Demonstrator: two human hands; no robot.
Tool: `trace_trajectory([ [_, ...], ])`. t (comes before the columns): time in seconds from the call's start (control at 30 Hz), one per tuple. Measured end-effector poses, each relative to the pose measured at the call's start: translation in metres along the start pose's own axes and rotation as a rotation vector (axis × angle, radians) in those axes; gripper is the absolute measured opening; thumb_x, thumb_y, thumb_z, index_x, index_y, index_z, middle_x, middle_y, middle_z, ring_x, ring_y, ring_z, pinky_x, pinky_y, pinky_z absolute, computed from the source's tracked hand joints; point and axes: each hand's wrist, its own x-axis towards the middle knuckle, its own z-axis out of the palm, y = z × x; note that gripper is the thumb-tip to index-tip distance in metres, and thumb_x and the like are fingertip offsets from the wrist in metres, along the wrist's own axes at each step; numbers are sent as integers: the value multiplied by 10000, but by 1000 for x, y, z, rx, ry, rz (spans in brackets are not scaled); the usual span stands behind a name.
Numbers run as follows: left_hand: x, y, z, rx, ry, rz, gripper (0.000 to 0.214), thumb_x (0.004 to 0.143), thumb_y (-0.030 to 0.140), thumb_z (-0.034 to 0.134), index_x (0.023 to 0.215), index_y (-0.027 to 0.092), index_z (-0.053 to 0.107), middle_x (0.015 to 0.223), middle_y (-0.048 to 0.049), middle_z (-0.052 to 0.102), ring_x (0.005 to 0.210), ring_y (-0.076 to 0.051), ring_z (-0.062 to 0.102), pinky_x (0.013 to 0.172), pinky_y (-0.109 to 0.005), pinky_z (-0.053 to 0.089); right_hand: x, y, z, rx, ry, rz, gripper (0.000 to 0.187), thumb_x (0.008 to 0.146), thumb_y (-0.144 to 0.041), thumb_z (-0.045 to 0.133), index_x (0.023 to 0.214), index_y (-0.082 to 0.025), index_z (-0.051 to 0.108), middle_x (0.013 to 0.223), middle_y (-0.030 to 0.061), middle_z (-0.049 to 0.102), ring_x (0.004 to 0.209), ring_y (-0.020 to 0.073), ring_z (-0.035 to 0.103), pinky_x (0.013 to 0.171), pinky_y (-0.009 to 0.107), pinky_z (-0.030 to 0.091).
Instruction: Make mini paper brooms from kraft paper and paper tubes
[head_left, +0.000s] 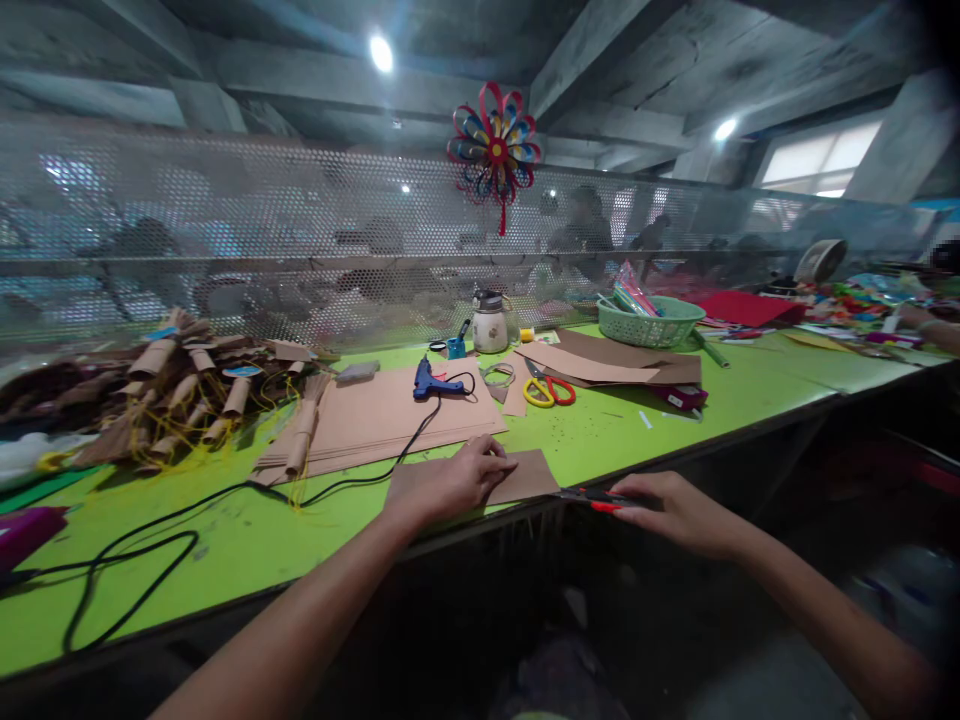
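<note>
A brown paper sheet (531, 476) lies at the front edge of the green table, its right corner at the edge. My left hand (474, 474) is on top of it, fingers closed together and holding it against the table. In my right hand (675, 508) is a slim tool with black and red handles (600, 497). Its narrow metal tip meets the right corner of the sheet; whether the jaws are apart is too small to tell. Behind my left hand lie a stack of larger brown sheets (375, 410) and a blue glue gun (436, 380).
Yellow and red scissors (551, 390) lie beside more brown paper (592, 362). A green basket (651, 325) and a lidded jug (490, 325) stand farther back. Rolled paper pieces with yellow strings (187, 395) pile up at left. A black cord (330, 488) crosses the table.
</note>
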Motion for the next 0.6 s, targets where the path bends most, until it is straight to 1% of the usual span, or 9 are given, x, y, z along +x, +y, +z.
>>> trace_trajectory([
  [0.2, -1, 1, -1, 9, -3, 7, 390, 972, 391, 380, 1192, 215, 650, 1149, -88, 523, 1004, -182, 546, 916, -314, 437, 13, -8, 4, -37, 28, -14, 369, 876, -488, 553, 1025, -183, 699, 996, 82, 723, 875, 233, 652, 769, 324, 497],
  [0.33, 0, -1, 1, 8, 4, 20, 394, 973, 389, 384, 1194, 199, 649, 1134, -93, 523, 1014, -182, 543, 923, -308, 435, 19, -13, 7, -28, 8, -23, 344, 879, -461, 558, 1010, -174, 695, 949, 76, 724, 822, 216, 645, 729, 310, 490],
  [0.5, 1, -2, 2, -5, 12, 17, 377, 969, 368, 402, 1169, 183, 662, 1125, -99, 525, 1015, -182, 536, 922, -306, 437, 8, -8, 6, -19, -9, -16, 345, 882, -475, 554, 1020, -189, 687, 994, 71, 720, 877, 227, 646, 769, 314, 483],
  [0.6, 2, -2, 2, -4, -2, 20, 378, 966, 356, 409, 1176, 168, 660, 1124, -107, 526, 1014, -186, 532, 919, -308, 434, 1, -5, 4, -18, -9, -4, 331, 890, -463, 548, 1019, -189, 681, 983, 63, 717, 877, 221, 644, 773, 305, 475],
])
